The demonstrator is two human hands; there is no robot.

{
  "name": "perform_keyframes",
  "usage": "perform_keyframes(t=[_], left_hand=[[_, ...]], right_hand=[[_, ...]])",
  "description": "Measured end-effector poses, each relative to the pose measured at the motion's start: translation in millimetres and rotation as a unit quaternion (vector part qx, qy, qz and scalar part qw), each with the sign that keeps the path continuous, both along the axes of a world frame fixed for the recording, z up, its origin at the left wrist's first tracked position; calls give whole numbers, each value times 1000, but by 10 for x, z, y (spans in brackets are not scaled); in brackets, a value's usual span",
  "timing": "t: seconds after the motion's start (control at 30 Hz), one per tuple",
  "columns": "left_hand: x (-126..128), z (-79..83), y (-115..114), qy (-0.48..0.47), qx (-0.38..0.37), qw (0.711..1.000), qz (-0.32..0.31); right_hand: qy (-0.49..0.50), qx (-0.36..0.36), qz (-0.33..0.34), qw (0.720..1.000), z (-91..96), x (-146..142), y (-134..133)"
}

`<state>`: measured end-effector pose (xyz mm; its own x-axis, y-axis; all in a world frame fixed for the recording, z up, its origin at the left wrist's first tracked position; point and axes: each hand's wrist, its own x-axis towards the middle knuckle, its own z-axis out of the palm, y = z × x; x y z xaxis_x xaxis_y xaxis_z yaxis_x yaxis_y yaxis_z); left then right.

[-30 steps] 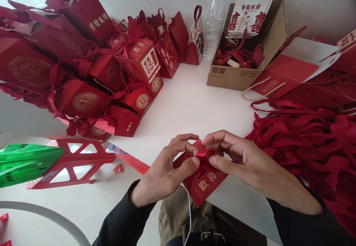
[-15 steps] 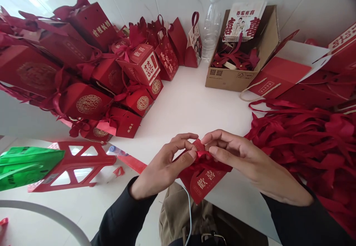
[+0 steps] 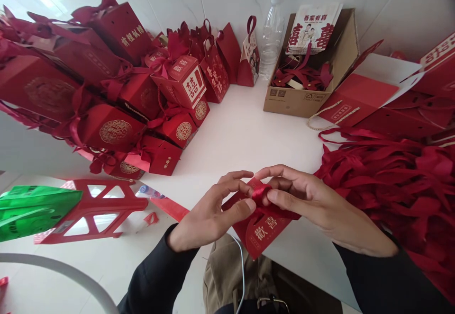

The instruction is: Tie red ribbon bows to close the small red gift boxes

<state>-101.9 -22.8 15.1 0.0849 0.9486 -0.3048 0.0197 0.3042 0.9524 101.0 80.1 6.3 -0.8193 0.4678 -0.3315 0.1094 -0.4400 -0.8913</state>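
Note:
A small red gift box (image 3: pixel 261 238) with gold characters sits at the near edge of the white table, between my hands. On its top lies a dark red satin ribbon (image 3: pixel 261 193), raised in a loop. My right hand (image 3: pixel 298 192) is closed, thumb and index finger pinching the ribbon loop. My left hand (image 3: pixel 222 207) is at the box's left side, thumb on the ribbon and fingers curled behind it; its fingertips are partly hidden by the ribbon.
Finished red boxes with bows (image 3: pixel 121 127) are piled at the left. A cardboard box (image 3: pixel 298 101), a plastic bottle (image 3: pixel 272 34) and a heap of red ribbons (image 3: pixel 384 176) stand along the back and right. A red stool (image 3: pixel 106 210) is below left.
The ribbon now stands up as a wider loop over the box. My right fingers have closed further around it, while my left thumb has shifted slightly down and right.

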Motion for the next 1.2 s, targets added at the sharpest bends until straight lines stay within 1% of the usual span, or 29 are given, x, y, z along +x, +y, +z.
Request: perform_keyframes(t=[0.1,0.2,0.27,0.3,0.37,0.43,0.47,0.53,0.6,0.67,0.73,0.87,1.07,1.2], left_hand=[[-5,-17,5,35,6,999,-4],[4,-29,22,24,-1,1000,0],[9,-41,29,7,-6,1000,7],[10,-51,29,4,-5,1000,12],[8,-73,28,7,0,1000,21],[5,-93,27,14,5,1000,22],[3,-100,28,15,6,1000,23],[2,-104,33,13,5,1000,23],[2,-102,35,9,6,1000,22],[2,-98,33,4,5,1000,19],[1,-98,29,3,3,1000,17],[1,-99,30,7,3,1000,15],[14,-87,29,17,10,1000,16],[14,-83,24,23,12,1000,14]], right_hand=[[-5,2,-12,1000,-24,-2,8],[-21,35,-12,999,-52,-4,0],[-59,106,-45,992,-58,12,-33],[-87,159,-76,980,-54,28,-58],[-142,272,-118,944,-34,62,-123],[-171,354,-107,913,-4,79,-191],[-174,380,-91,904,11,75,-220],[-182,409,-67,891,35,43,-263],[-194,426,-62,881,51,-3,-285],[-207,428,-53,878,61,-34,-292],[-209,422,-50,881,65,-38,-293],[-211,388,-41,896,57,-10,-290],[-203,387,-45,898,34,-27,-283],[-207,367,-39,906,8,8,-299]])
